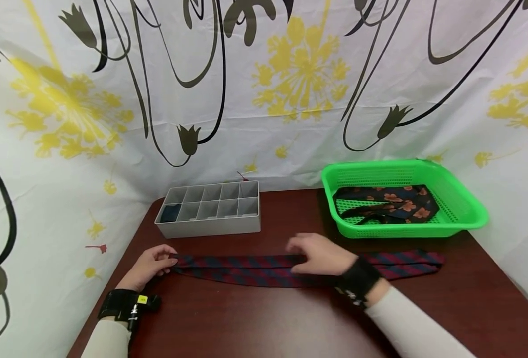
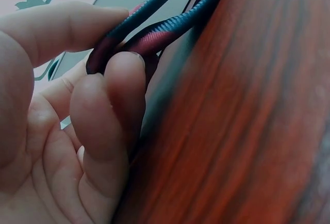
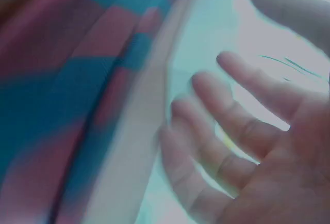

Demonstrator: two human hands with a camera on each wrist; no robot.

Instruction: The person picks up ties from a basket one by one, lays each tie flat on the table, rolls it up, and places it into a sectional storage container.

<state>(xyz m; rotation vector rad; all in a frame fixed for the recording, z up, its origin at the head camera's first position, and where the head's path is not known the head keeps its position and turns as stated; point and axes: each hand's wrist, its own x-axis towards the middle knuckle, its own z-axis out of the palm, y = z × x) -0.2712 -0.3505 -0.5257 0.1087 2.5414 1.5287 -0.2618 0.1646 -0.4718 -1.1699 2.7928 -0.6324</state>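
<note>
A red and navy striped necktie point(image 1: 246, 271) lies lengthwise across the dark wooden table, doubled so two strands run side by side. My left hand point(image 1: 154, 266) pinches its left end between thumb and fingers; in the left wrist view the tie point(image 2: 170, 30) loops back on itself at the fingertips. Over the middle of the tie is my right hand point(image 1: 319, 254), blurred, covering part of it. In the right wrist view the right hand's fingers point(image 3: 206, 157) are spread and loosely bent, holding nothing, with the striped fabric point(image 3: 62, 84) beside them.
A grey divided box point(image 1: 210, 231) stands at the back left, with a dark folded cloth point(image 1: 170, 213) in one front compartment. At the back right a green plastic basket point(image 1: 398, 230) holds a dark necktie with orange flowers point(image 1: 407, 204). A patterned curtain point(image 1: 255, 99) hangs behind the table.
</note>
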